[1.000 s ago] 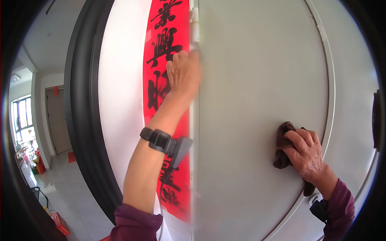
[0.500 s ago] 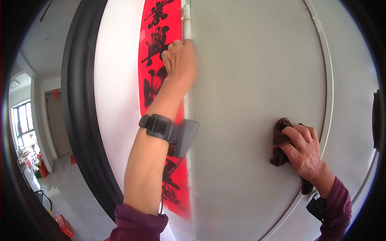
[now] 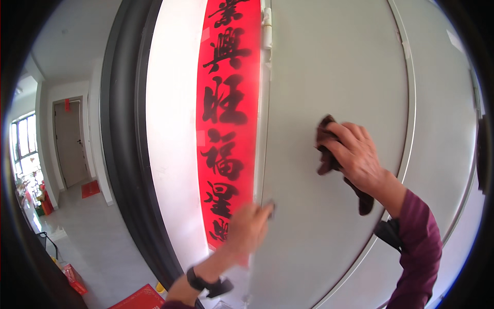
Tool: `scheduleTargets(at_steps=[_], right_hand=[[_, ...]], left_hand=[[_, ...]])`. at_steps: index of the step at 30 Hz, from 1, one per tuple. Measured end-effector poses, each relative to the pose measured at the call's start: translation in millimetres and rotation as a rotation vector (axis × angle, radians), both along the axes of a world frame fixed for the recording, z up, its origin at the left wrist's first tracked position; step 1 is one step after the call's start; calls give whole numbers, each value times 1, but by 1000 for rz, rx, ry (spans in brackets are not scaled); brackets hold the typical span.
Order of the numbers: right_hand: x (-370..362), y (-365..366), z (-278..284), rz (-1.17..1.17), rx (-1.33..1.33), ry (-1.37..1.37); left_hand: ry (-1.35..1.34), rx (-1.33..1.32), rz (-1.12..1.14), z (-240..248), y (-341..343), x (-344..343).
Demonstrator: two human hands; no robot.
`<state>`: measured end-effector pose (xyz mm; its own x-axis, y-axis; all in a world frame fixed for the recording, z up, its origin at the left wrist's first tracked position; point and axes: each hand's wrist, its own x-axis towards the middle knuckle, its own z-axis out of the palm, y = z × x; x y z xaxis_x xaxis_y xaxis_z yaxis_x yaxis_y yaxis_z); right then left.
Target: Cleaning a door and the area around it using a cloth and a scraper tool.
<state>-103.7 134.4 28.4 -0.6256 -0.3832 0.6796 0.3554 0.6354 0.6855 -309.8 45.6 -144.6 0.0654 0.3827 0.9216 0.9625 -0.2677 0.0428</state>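
A brown cloth (image 3: 328,149) is bunched under the fingers of my right hand (image 3: 359,154), against the pale grey door panel (image 3: 319,232). One end of it hangs down below my palm. My left hand (image 3: 249,226) is smeared by motion, low at the door's hinge-side edge. Its fingertips point toward the panel, with a small dark spot at them that I cannot make out. Behind that hand runs a long red paper banner (image 3: 226,123) with black brush characters, fixed to the white wall strip. The hand hides part of the banner's lower end.
A white hinge (image 3: 267,28) sits high on the door's edge. Left of the banner stands a thick black frame (image 3: 123,103). Beyond it lies a room with a grey-brown door (image 3: 69,144), a small red mat (image 3: 90,189) and a red box (image 3: 75,279). Another red mat (image 3: 139,298) is below.
My left hand has dropped from high on the door's edge to low beside it. My right hand and the cloth have moved up and left. The view has shifted, showing more floor.
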Motion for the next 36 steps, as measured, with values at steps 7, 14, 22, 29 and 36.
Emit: scheduleTargets(at_steps=[7,14,22,29,36], right_hand=[[-108,34,89,-97,169,124],[-140,48,104,-276,261,172],[-110,34,-109,-118,59,-372],[-104,40,-51,-169,45,-127],[-130,11,-114,-270,8,-247]], left_hand=[[-432,-617,-26,-159,-29,20],[-761,-765,5,-286,-65,22],[-777,-868,79,-337,-96,9],[-835,-892,84,-359,-118,7],[-824,-952,50,-364,-136,11]])
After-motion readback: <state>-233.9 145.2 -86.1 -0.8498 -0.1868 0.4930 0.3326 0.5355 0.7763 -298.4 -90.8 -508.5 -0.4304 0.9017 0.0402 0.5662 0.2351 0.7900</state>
